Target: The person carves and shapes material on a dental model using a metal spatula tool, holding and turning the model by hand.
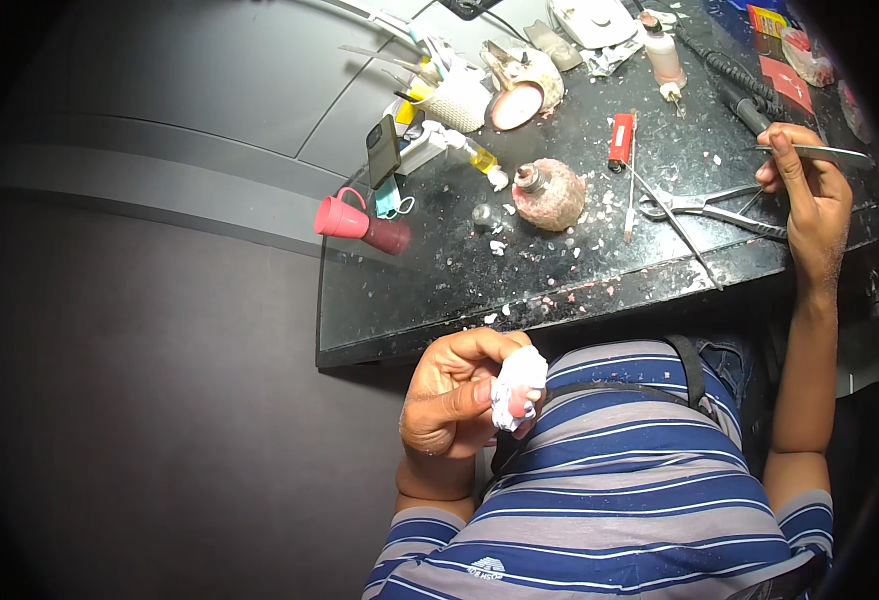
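My left hand (447,398) is closed, thumb and fingers pinching a small white plaster piece (523,385) with a pink patch and small pale bits on it. It is held in front of my striped shirt, off the table's near edge. My right hand (808,190) is raised over the right side of the table. Its thumb and fingers grip a slim metal hand tool (840,155) with a long flat end pointing right. Below that hand lie metal pliers (705,205) with long handles. A thin metal rod-like tool (682,232) crosses the pliers' jaw end.
On the black table (390,310), strewn with white and pink crumbs, stand a crusted round burner bottle (550,195), a red lighter (621,141), a pink cup (342,215), a phone (383,150), a tool basket (457,103) and a pump bottle (663,55). A black handpiece (748,112) has a coiled cord.
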The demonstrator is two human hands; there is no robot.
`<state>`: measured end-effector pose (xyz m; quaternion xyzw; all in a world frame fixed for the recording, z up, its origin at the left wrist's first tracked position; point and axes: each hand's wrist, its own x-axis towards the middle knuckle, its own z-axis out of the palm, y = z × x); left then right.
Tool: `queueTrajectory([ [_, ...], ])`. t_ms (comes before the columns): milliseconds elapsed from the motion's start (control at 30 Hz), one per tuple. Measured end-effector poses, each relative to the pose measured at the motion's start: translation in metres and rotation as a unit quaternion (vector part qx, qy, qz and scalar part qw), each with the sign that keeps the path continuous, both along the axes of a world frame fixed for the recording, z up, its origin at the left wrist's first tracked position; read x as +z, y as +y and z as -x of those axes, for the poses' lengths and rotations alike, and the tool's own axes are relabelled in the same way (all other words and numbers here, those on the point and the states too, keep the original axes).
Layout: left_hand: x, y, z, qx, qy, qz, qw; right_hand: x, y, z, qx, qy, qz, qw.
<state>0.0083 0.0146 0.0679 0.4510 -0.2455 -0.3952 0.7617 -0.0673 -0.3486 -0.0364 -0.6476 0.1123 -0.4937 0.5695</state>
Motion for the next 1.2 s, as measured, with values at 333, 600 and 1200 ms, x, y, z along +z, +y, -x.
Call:
queueTrajectory([
  [333,-0.008,-0.008,-0.019,0.053,-0.023,-0.047,0.997,-0.002,0.000,0.000,-0.009,0.009,0.003,1.000],
  [600,-0.035,-0.010,-0.065,0.121,-0.023,-0.050,0.991,0.003,0.004,-0.001,-0.012,0.004,-0.006,1.000],
  [1200,-0.050,-0.011,-0.082,0.155,-0.034,-0.040,0.987,0.001,0.002,-0.001,-0.005,-0.005,0.001,1.000],
])
